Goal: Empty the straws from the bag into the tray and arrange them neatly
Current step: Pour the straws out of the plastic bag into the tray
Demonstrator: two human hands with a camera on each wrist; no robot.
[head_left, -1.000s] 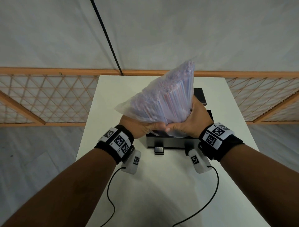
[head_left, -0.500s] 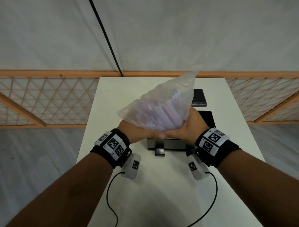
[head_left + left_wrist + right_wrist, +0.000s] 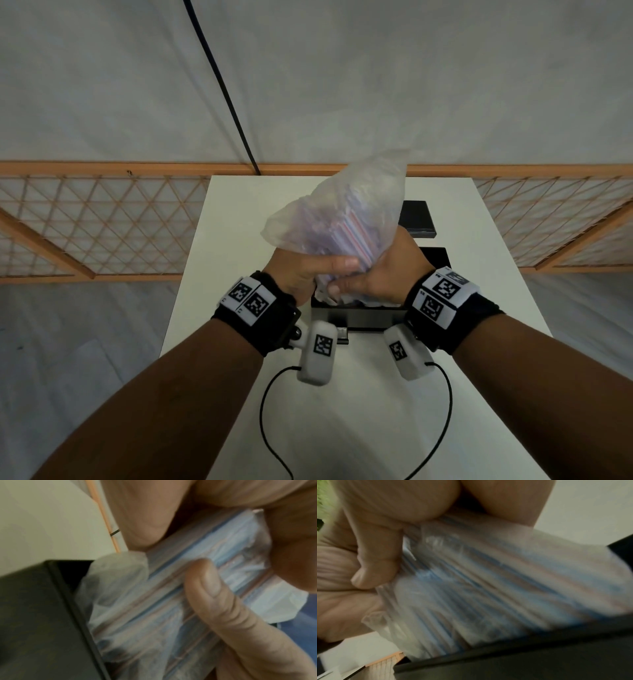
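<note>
A clear plastic bag [image 3: 346,212] packed with striped straws [image 3: 349,228] is tipped mouth-down over the black tray [image 3: 356,313] on the white table. My left hand [image 3: 305,270] grips the bag's lower left side and my right hand [image 3: 383,274] grips its lower right, thumbs nearly meeting. In the left wrist view my thumb presses the bag [image 3: 154,601] beside the tray wall [image 3: 42,615]. In the right wrist view the bag's mouth [image 3: 488,595] hangs into the tray [image 3: 522,662]. The tray's inside is mostly hidden by my hands.
A flat black lid or box [image 3: 416,219] lies on the table behind the tray. The white table [image 3: 342,428] has bare room in front of the tray, crossed by two thin black wrist cables [image 3: 263,411]. An orange lattice fence [image 3: 102,222] runs behind the table.
Both hands have lowered the bag's mouth toward the tray, and the straws have slid downward inside the bag, leaving its raised end slack and empty.
</note>
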